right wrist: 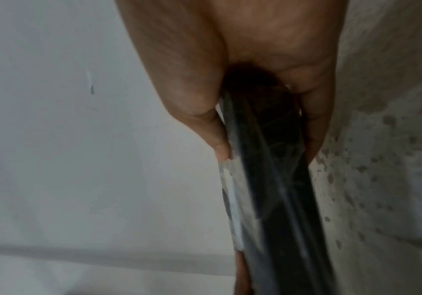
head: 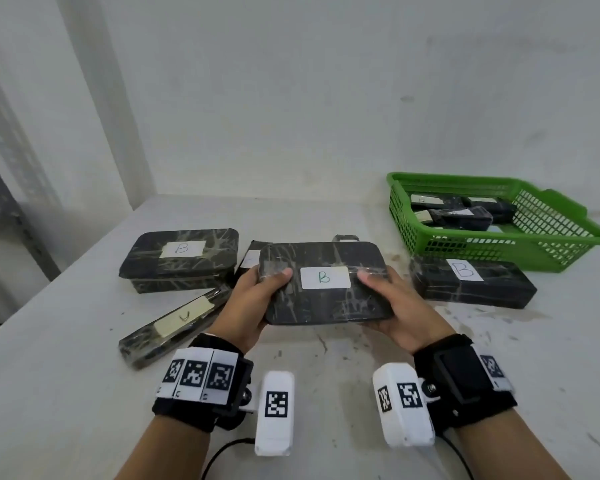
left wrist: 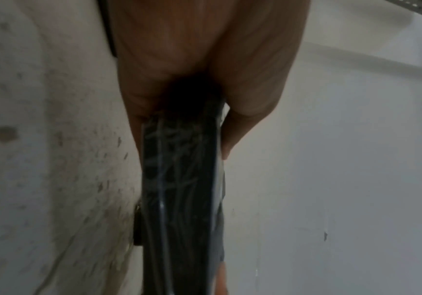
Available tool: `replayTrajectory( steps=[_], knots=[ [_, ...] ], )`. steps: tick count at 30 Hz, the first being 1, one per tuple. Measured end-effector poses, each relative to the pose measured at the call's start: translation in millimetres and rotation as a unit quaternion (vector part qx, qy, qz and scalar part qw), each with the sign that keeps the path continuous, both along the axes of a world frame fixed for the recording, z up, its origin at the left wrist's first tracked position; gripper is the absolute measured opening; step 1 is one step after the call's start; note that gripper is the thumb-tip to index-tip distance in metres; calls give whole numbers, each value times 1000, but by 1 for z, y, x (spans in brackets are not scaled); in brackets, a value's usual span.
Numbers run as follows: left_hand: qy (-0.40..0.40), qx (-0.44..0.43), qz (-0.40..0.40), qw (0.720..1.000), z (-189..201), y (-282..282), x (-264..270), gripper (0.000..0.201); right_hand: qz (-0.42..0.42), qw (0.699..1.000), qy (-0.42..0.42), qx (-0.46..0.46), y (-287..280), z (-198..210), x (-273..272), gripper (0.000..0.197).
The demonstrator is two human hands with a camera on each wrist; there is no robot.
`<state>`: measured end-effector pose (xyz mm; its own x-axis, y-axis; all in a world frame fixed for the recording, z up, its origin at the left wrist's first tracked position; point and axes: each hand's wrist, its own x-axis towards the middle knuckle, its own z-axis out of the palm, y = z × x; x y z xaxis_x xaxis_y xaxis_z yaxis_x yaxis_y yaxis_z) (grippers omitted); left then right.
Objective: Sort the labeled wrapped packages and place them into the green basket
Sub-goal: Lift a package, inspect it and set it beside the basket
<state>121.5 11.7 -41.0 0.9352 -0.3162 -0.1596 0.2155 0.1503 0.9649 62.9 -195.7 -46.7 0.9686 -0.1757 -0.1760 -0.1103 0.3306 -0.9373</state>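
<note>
A flat black wrapped package point(head: 326, 299) with a white label marked B is held above the table between both hands. My left hand point(head: 257, 299) grips its left end, thumb on top. My right hand point(head: 392, 303) grips its right end the same way. The left wrist view shows the package edge point(left wrist: 179, 189) pinched between thumb and fingers; the right wrist view shows its other edge point(right wrist: 267, 169). The green basket point(head: 568, 251) stands at the back right with several black packages inside. Another B package point(head: 181, 259) lies at the left, and a long B package point(head: 471, 282) lies before the basket.
A narrow wrapped package point(head: 177, 323) with a pale label lies at the front left. One more package point(head: 248, 259) is partly hidden behind the held one. The table point(head: 326, 348) is white and stained; a wall rises right behind it. A metal shelf frame point(head: 11, 209) stands left.
</note>
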Motion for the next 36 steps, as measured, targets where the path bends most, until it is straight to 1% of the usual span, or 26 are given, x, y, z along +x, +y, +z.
replayTrajectory(
  steps=[3,5,7,9,10,11,13,16,18,20,22,25,27,28,30,32,34,36],
  knots=[
    [11,-17,-22,1000,-8,-1,5,35,-9,1000,-2,4,-4,-5,3,38],
    [21,-33,-43,998,-8,-2,2,37,-11,1000,-2,11,-4,-5,1,39],
    [28,-43,-54,997,-10,-4,0,33,-15,1000,4,9,-4,-9,-1,46],
    [40,-38,-32,998,-14,-4,1,35,-11,1000,18,8,-2,-11,-3,57],
    [45,-32,-22,998,-16,-3,3,37,-2,1000,24,9,0,-11,-4,59],
    [51,-22,-18,998,-18,-2,4,37,8,999,29,11,2,-11,-4,57],
    [60,-7,-25,998,-22,1,8,33,9,999,39,2,3,-12,-4,46],
    [71,-19,-25,997,-25,3,9,26,18,999,49,-15,3,-14,-3,36],
    [73,-34,-26,996,-22,3,7,31,29,998,57,-10,4,-14,-4,32],
    [81,-24,-24,996,-21,2,7,39,23,998,64,1,6,-12,-4,29],
    [97,-8,-17,995,-21,1,7,44,11,998,64,21,8,-9,-4,34],
    [108,26,-32,993,-21,-1,5,46,-2,997,72,42,10,-6,-6,48],
    [114,29,-41,992,-21,-2,5,42,-9,995,89,39,11,-6,-5,47],
    [111,30,-42,992,-19,-2,4,41,-13,995,95,34,10,-7,-5,43],
    [102,26,-53,993,-16,-2,2,45,-15,994,105,31,10,-8,-4,36],
    [101,31,-47,993,-17,-2,1,50,-15,993,113,29,10,-8,-4,35],
    [105,42,-31,993,-19,-1,2,50,-14,994,109,27,11,-7,-5,38],
    [108,45,-25,993,-20,-2,3,47,-5,995,97,26,12,-6,-6,48]
  ],
)
